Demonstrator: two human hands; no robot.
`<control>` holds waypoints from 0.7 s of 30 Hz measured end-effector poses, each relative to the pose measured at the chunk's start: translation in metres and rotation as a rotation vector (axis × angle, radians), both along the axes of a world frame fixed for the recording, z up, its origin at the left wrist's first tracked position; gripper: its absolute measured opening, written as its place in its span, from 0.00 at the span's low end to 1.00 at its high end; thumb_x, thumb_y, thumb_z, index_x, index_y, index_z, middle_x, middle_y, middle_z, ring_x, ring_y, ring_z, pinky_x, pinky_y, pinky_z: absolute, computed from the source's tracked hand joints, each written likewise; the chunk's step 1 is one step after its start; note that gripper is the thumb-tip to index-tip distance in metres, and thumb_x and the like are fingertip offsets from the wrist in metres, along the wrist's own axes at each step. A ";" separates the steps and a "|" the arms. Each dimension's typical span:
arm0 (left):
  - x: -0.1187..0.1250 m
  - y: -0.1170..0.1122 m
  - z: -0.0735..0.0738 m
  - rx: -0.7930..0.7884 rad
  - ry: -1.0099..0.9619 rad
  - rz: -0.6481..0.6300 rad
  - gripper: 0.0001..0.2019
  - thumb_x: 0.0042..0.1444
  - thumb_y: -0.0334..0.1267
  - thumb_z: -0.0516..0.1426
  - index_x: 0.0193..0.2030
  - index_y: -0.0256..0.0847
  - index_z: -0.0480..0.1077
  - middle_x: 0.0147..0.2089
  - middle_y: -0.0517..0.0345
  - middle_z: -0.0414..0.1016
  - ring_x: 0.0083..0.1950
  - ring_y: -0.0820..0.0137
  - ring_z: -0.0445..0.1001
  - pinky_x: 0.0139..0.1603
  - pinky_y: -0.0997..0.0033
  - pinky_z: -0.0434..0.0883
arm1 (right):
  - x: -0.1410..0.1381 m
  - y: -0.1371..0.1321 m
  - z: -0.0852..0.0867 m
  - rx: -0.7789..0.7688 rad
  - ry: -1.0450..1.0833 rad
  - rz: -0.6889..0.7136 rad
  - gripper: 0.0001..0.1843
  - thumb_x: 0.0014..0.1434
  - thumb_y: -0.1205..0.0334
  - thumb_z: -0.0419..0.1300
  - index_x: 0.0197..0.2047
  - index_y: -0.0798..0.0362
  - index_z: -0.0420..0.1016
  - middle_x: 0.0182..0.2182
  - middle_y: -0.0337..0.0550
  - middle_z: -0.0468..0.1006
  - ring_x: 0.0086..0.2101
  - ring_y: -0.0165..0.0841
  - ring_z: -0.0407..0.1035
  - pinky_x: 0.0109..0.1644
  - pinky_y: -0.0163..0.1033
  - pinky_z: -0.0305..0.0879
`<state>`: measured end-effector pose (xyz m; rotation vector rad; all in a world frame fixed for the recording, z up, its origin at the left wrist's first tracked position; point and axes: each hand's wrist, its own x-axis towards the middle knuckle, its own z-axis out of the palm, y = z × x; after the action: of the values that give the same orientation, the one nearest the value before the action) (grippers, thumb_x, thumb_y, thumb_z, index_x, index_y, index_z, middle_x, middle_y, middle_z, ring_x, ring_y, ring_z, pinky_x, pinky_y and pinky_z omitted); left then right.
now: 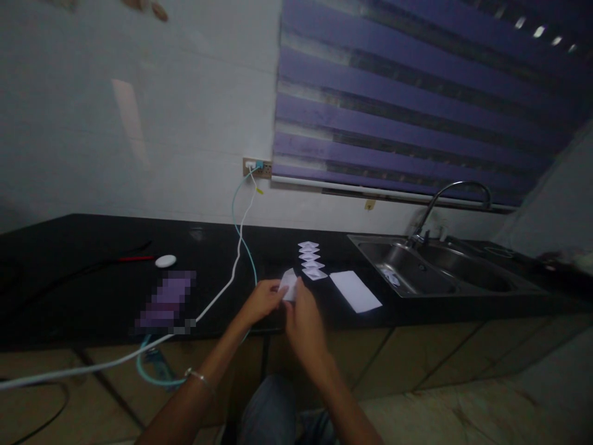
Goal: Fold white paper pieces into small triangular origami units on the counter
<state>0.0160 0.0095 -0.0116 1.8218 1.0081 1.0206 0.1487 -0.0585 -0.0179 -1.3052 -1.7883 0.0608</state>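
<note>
Between my two hands is a small white folded paper, held up at the front of the black counter. My left hand pinches its left side with the thumb on top. On the right side, my right hand grips the same paper between thumb and fingers. Just beyond it, several folded paper pieces with pointed ends lie in a column on the counter. To their right rests a flat white sheet or stack of paper; I cannot tell which.
A white cable and a teal cable run from the wall socket across the counter. A white oval object and a blurred-out purple item lie left. The steel sink and faucet are right.
</note>
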 end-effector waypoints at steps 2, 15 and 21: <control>0.000 -0.001 0.001 -0.007 0.005 0.007 0.21 0.56 0.51 0.52 0.35 0.31 0.73 0.24 0.57 0.71 0.21 0.74 0.66 0.21 0.77 0.61 | 0.000 -0.002 0.002 0.006 0.018 0.000 0.30 0.63 0.66 0.47 0.67 0.58 0.48 0.60 0.57 0.62 0.59 0.45 0.56 0.60 0.54 0.57; 0.001 0.000 0.002 -0.007 -0.013 -0.038 0.21 0.57 0.50 0.52 0.39 0.31 0.74 0.29 0.53 0.75 0.24 0.73 0.68 0.24 0.76 0.63 | 0.007 0.001 0.005 -0.038 0.154 -0.027 0.28 0.59 0.67 0.50 0.63 0.59 0.56 0.58 0.55 0.64 0.58 0.43 0.58 0.61 0.51 0.56; 0.002 0.002 -0.002 -0.016 0.001 -0.030 0.22 0.56 0.51 0.52 0.41 0.32 0.74 0.29 0.54 0.75 0.22 0.74 0.67 0.22 0.77 0.61 | 0.008 0.002 0.015 -0.024 0.250 -0.073 0.27 0.55 0.68 0.53 0.59 0.57 0.60 0.53 0.55 0.68 0.53 0.43 0.62 0.57 0.49 0.58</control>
<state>0.0182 0.0116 -0.0140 1.8191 0.9839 0.9905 0.1564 -0.0568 -0.0024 -1.3173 -1.5317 0.1974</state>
